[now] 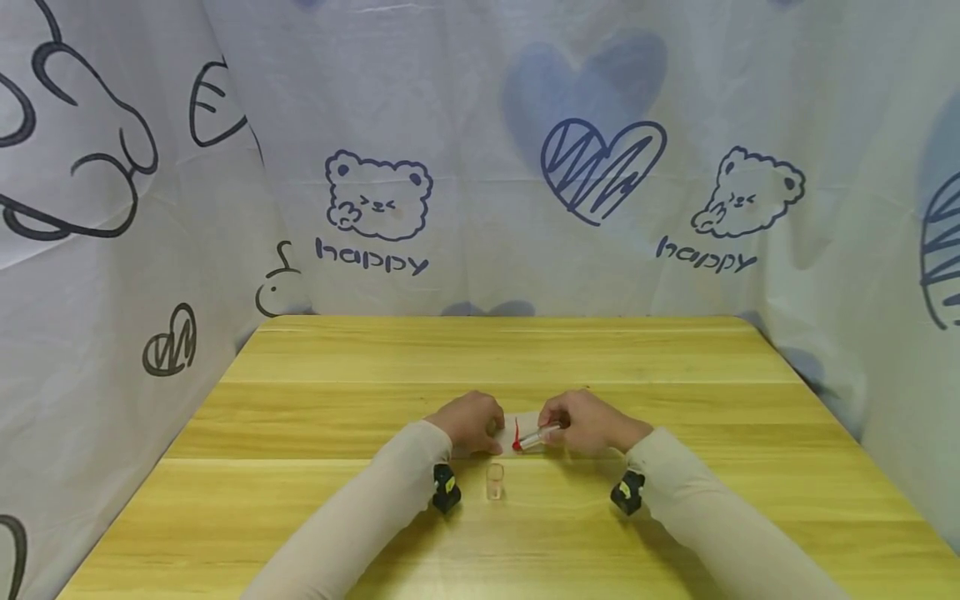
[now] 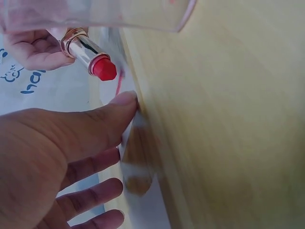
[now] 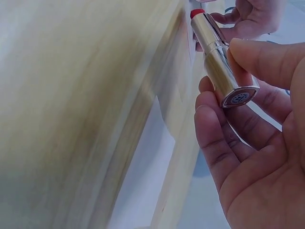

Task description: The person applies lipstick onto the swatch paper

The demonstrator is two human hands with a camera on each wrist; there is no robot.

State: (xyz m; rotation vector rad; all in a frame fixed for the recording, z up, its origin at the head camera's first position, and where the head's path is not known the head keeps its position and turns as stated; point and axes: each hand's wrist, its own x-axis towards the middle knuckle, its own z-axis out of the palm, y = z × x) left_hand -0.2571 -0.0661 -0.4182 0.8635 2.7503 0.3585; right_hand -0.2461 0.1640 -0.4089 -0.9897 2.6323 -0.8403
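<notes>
a pale cloth (image 1: 480, 100) printed with bears and hearts hangs well beyond a strip of white paper (image 1: 529, 423); a wood-grain desk (image 1: 495, 350) lies beneath the paper. at the paper's left end, the left hand (image 1: 468, 421) rests with thumb and fingers spread, thumb by the near edge. at its right end, the right hand (image 1: 592, 421) pinches a metallic lipstick (image 1: 538, 436), its red tip (image 2: 105, 69) over the paper's middle; contact cannot be told. a clear cap (image 1: 495, 482) sits nearer the viewer than the paper. a thin red line (image 1: 517, 428) marks the paper, ending by the tip. hard pressure might snap or smear the soft tip; too light a left hand could let the paper slide.
</notes>
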